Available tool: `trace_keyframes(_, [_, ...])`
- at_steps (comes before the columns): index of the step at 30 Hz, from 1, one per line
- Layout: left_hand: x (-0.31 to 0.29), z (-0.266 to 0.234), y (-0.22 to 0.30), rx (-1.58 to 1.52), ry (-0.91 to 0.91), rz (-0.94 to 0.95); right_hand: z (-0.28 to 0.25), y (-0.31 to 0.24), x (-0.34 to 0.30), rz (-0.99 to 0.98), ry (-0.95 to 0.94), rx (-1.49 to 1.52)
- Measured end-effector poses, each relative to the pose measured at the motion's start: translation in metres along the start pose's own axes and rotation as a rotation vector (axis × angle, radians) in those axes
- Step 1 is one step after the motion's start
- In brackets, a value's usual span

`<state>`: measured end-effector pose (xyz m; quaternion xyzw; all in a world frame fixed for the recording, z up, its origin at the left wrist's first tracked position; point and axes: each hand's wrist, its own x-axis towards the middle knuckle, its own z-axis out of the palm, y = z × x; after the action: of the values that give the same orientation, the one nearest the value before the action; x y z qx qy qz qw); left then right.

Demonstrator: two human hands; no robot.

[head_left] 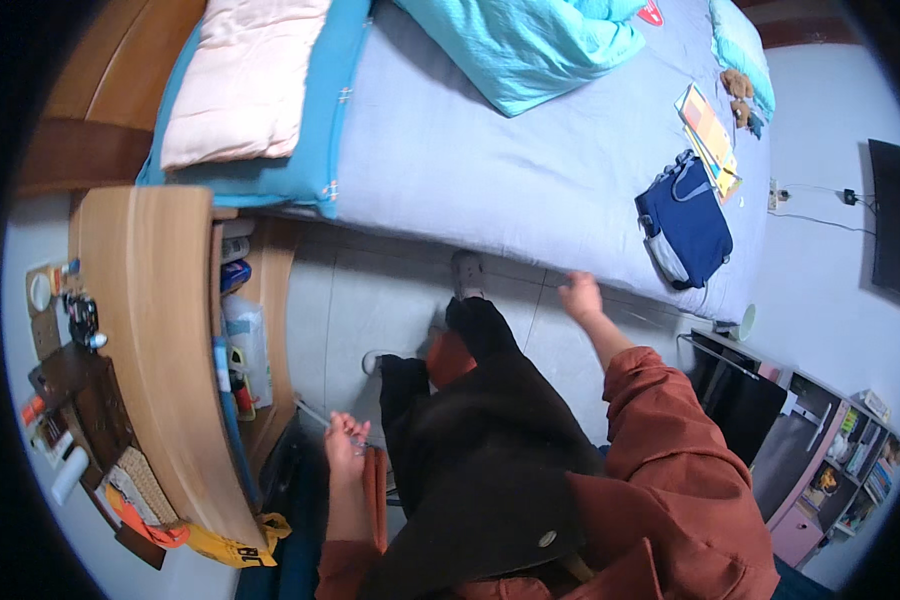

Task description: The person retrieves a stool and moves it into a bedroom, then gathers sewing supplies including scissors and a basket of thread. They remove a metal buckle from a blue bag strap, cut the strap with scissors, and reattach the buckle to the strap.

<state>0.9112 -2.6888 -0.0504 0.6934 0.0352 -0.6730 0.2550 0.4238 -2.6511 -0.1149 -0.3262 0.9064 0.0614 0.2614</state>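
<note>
My left hand [346, 442] is low on the left, beside the open wooden cabinet, its fingers curled. A thin pale rod [311, 411] reaches toward these fingers; whether they grip it is hard to see. My right hand [580, 297] is held out in front of the bed's near edge, with fingers loosely apart and nothing visible in them. The bed [420, 160] has a grey sheet. On its right side lie a dark blue backpack [688, 222] and several books [707, 130]. A turquoise quilt [530, 50] is bunched at the far side.
At left stands the wooden cabinet [160, 340] with bottles and packages inside. A folded pink quilt [250, 80] lies on a blue mat at the bed's left end. Shelves [840, 470] with small items stand at lower right. Between bed and cabinet is a tiled floor [320, 300].
</note>
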Motion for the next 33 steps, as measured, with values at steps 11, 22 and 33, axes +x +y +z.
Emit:
trace_keyframes(11, [0.044, 0.101, -0.052, 0.895, 0.240, 0.222, -0.069, 0.185, 0.193, 0.240, 0.409, -0.239])
trace_keyframes(22, [0.155, 0.387, -0.010, 1.323, 0.031, 1.175, -0.070, 0.077, 0.230, -0.223, 0.570, 0.574])
trace_keyframes(33, [0.180, 0.353, 0.023, 1.317, -0.428, 1.408, 0.133, -0.084, 0.013, -0.612, -0.457, 0.451])
